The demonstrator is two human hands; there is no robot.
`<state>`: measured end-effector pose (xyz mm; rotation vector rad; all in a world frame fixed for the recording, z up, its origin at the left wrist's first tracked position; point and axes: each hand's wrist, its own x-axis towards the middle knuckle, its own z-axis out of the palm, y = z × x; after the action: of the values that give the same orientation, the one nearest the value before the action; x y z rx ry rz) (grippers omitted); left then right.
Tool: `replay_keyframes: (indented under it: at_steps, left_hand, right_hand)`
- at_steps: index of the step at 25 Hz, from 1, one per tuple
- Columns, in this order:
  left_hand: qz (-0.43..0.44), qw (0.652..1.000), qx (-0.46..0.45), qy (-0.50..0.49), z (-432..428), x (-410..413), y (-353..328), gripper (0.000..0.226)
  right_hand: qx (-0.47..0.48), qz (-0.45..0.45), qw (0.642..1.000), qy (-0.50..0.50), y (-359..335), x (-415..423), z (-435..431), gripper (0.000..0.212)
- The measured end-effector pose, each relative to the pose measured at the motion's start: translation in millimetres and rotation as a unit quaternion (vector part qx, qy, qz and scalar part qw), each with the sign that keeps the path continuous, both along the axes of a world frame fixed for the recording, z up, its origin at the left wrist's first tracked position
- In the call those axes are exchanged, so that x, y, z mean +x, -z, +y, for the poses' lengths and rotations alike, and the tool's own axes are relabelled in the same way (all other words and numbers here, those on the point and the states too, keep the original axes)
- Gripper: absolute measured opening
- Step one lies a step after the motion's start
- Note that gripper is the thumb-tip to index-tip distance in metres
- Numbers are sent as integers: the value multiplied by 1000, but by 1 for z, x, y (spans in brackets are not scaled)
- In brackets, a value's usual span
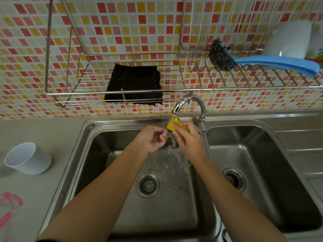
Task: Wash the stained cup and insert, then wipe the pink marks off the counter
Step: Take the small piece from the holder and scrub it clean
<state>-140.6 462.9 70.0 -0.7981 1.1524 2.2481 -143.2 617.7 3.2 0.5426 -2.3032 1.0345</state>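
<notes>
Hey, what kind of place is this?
Most likely a home kitchen: a double steel sink with its tap running, a wire dish rack on the tiled wall, and the right hand holding a yellow sponge under that tap.

Yellow sponge (170, 125) in right hand (187, 138) under tap (188, 103), left hand (152, 138) beside

Yellow sponge (172, 125), white cup (28, 158), pink marks (10, 201)
</notes>
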Motion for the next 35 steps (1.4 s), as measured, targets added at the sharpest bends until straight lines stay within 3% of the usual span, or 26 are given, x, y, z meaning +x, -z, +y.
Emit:
replay_keyframes:
  at_steps: [2,3,5,8,11,14,17,21,23,27,29,31,35]
  left_hand:
    - [102,982,-155,21,5,3,4,14]
    - [178,951,-253,31,7,5,9,12]
    - [328,839,-430,54,6,11,18,11]
    - [452,676,-577,71,3,21,26,11]
    - [502,603,-619,25,-1,26,31,15]
    - [525,576,-625,46,2,25,30,9]
    - [523,572,-630,42,2,18,27,7]
    - [525,574,-628,40,8,19,27,8]
    - [522,586,-619,39,12,20,24,10]
    - [512,556,-649,84,-6,16,28,8]
    - [479,564,-665,105,-17,18,29,11]
    - [476,561,-670,102,-24,18,29,14]
    - [477,566,-664,105,-26,17,25,13]
  right_hand:
    - [-55,-23,998,33,-4,-1,-2,32]
    - [-59,-20,998,29,-6,1,-3,31]
    - [-44,-15,999,10,-6,4,-6,31]
    - [-83,-38,994,63,-9,2,-7,32]
    - [-39,-35,998,41,-6,3,-7,32]
    - [-78,-69,990,96,-7,2,-6,30]
    - [-31,-94,994,52,-8,4,-10,36]
    - [-76,-212,973,43,-17,9,-19,37]
    - [-104,-228,968,30,-14,8,-20,48]
    - [-154,-305,938,61,2,-5,-9,90]
    - [-56,-337,934,102,5,-20,3,94]
    - [93,-326,936,95,4,-32,9,85]
    - [278,-321,899,106,1,-42,-1,77]
